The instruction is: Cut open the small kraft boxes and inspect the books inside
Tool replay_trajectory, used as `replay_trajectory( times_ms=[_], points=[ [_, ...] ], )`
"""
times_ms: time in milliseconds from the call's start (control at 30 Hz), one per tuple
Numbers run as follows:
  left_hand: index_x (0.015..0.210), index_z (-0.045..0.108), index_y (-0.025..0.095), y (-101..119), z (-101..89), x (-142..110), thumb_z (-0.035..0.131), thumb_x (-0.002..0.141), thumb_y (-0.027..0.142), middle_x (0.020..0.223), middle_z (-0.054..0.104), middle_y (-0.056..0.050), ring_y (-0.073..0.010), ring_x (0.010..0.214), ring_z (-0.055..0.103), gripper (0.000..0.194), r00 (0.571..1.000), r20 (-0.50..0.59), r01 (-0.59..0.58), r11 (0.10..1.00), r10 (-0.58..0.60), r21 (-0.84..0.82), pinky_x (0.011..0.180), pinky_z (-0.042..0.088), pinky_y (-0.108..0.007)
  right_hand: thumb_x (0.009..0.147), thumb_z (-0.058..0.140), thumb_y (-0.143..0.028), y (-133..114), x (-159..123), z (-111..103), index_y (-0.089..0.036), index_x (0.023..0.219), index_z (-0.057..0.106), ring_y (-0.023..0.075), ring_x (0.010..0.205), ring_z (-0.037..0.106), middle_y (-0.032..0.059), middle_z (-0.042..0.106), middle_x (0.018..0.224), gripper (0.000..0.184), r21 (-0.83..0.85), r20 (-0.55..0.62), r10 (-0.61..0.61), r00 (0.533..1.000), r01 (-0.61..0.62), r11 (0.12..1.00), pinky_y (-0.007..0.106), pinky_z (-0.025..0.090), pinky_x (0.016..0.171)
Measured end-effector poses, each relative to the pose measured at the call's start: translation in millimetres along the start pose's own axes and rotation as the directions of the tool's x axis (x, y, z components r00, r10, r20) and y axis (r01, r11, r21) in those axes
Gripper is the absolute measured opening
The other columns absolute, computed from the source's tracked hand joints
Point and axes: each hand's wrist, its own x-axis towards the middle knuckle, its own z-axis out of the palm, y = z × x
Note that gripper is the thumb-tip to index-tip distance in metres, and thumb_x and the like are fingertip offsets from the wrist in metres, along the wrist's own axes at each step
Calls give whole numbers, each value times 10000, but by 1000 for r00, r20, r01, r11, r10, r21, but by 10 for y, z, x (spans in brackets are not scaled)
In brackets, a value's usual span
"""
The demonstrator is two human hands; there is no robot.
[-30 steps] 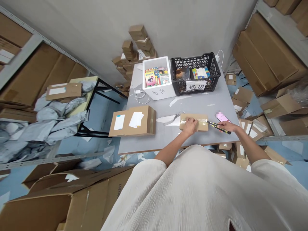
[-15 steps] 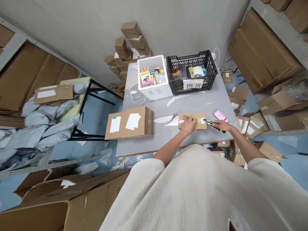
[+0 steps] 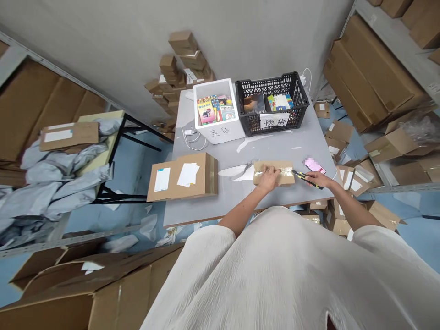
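Note:
A small taped cardboard box (image 3: 288, 178) lies on the table in front of me. My left hand (image 3: 269, 178) presses on its top with bent fingers, holding it near the middle. In my right hand (image 3: 316, 178) is a black and yellow utility knife (image 3: 301, 175), its tip at the right end of the box by the strip of shiny tape. Just beyond that hand lies a phone (image 3: 314, 165) with a pink screen. Left of the small box, scissors (image 3: 249, 166) rest near white torn patches on the tabletop.
A larger carton (image 3: 211, 174) with papers on it stands at the table's left. At the back are a white foam box (image 3: 220, 133) of books and a black crate (image 3: 302, 110) with books. Grey parcels (image 3: 37, 197) fill the left side; several cartons (image 3: 338, 137) crowd the right.
The knife tip has shifted very slightly rightward along the box's end. My left hand stays on the box. The whole view has turned a little.

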Motion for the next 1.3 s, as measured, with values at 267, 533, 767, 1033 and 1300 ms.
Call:
replay_trajectory(
  times_ms=[267,533,767,1033,1300],
  points=[
    [1486,571,294,-9,44,15,921,874,342,1385,611,-109,-309,1202,716,707,1000,-25,-6,999,5,-35,1395,188,-607,940,609,-732,-55,65,-280,-214,959,742,222,800,668,53,755,843,535,-221,-94,-91,991,69,973,316,521,729],
    [1465,568,271,-16,44,-21,925,879,352,1373,621,-112,-311,1225,713,691,998,-45,-34,999,34,-1,1392,187,-616,954,651,-571,-309,503,-429,-275,1146,820,250,839,678,70,797,968,392,-556,14,-79,997,73,828,324,483,749],
    [1427,574,268,-2,0,-26,940,867,357,1392,614,-112,-312,1286,690,674,1000,-27,-14,1000,13,-17,1405,171,-589,902,672,-660,-281,542,-527,-250,1060,807,217,766,667,46,759,842,460,-444,206,47,977,50,895,305,483,673],
    [1420,568,271,-1,-16,-23,924,877,341,1415,603,-119,-320,1352,652,653,1000,-7,-17,1000,17,-26,1395,176,-599,786,765,-774,-138,240,-464,-258,947,801,186,646,601,40,719,749,542,-228,175,23,984,18,973,303,448,563],
    [1521,532,279,-35,-49,-18,925,862,374,1431,612,-125,-331,1335,660,773,1000,-3,-18,999,18,-47,1378,220,-572,831,671,-858,-133,68,-129,-251,854,666,213,770,682,43,725,786,607,-115,120,-19,993,33,993,308,534,673]
  ],
)
